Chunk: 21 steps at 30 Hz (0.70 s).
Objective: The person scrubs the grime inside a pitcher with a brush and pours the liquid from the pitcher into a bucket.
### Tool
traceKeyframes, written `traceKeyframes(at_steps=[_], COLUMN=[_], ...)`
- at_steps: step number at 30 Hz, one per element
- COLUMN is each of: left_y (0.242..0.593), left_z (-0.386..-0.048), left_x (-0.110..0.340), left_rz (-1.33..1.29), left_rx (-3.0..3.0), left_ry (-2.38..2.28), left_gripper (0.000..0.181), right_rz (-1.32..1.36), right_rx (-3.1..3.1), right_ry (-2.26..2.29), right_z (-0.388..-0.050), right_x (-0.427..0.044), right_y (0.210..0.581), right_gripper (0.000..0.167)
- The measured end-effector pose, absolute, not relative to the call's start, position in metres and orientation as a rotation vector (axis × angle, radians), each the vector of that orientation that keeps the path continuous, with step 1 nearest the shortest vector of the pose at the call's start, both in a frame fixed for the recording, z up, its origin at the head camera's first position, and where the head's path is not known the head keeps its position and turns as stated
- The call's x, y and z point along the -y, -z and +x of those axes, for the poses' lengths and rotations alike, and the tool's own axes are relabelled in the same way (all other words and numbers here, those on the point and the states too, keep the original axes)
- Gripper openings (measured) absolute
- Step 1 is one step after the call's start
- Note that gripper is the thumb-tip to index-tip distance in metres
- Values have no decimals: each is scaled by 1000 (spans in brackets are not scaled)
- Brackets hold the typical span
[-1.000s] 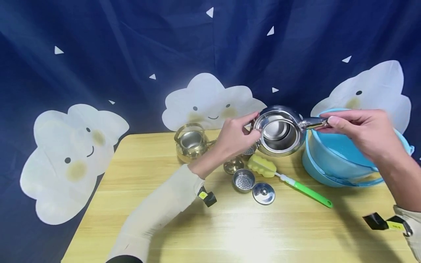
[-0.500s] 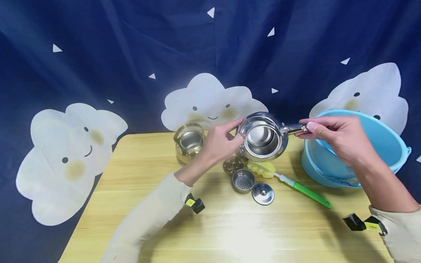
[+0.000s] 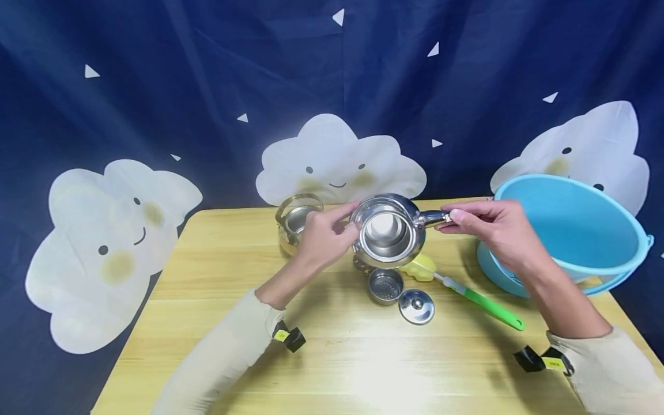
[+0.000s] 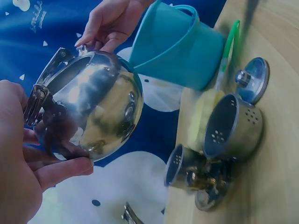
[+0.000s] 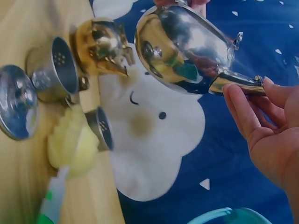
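Observation:
A shiny silver teapot [image 3: 386,233] without its lid is held above the table, its round mouth tilted toward the head camera. My left hand [image 3: 327,236] grips its left side, thumb and fingers around the body near the handle's hinge, as the left wrist view shows. With thumb and fingers my right hand [image 3: 493,225] pinches the tip of the spout [image 3: 434,217]. In the left wrist view the bail handle [image 4: 46,74] lies folded to one side. Beneath the teapot are a perforated strainer cup [image 3: 386,286] and a silver lid [image 3: 417,306].
A gold teapot [image 3: 287,239] stands behind my left hand. A yellow sponge brush [image 3: 421,268] with a green handle [image 3: 493,308] lies right of the strainer. A second strainer [image 4: 180,165] and a gold lid [image 4: 212,186] sit beside it. The blue bucket [image 3: 586,222] stands right.
Both hands have moved left and slightly down with the teapot, away from over the bucket. The bucket's opening now shows more fully. The things on the table stay put.

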State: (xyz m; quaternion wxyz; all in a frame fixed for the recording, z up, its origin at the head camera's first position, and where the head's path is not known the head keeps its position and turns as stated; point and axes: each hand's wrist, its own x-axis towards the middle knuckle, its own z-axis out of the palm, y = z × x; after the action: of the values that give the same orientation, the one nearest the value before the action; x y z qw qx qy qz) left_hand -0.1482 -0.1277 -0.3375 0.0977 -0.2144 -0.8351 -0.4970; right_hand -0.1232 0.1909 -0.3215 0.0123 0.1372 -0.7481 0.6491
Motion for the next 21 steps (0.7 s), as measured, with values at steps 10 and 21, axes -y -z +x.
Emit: traceKeyframes(at_steps=[10, 21], left_y=[358, 380], left_z=[-143, -132], left_x=[152, 173], left_rz=[-506, -297], left_rx=[2465, 2549], left_ry=[1372, 1417], left_gripper=[43, 40], right_rz=[449, 432], right_rx=[2193, 2273], right_ry=[-2265, -2367], right_z=[-136, -144], right_x=[-161, -139], right_y=[348, 378], right_gripper=[20, 32])
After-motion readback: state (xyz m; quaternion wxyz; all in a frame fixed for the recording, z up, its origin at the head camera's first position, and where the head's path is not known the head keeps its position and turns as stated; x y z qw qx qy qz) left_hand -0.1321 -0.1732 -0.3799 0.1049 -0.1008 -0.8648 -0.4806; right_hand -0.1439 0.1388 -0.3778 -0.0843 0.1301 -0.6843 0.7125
